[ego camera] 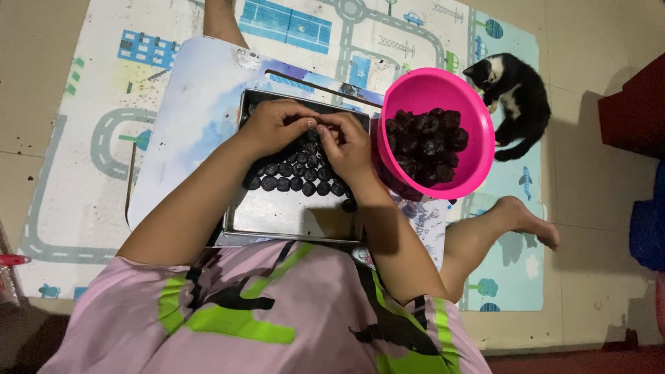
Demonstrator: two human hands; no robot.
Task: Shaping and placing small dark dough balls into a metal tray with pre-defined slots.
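Both hands, the left hand (277, 126) and right hand (346, 144), pinch together one dark ball (313, 129) above the metal tray (277, 215). Rows of dark balls (294, 181) lie in the tray. The pink bowl (443, 90) stands just right of the tray.

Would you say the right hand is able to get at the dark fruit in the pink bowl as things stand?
Probably yes. The right hand works over the metal tray, right beside the pink bowl, whose open top leaves the dark fruit uncovered, with nothing between them.
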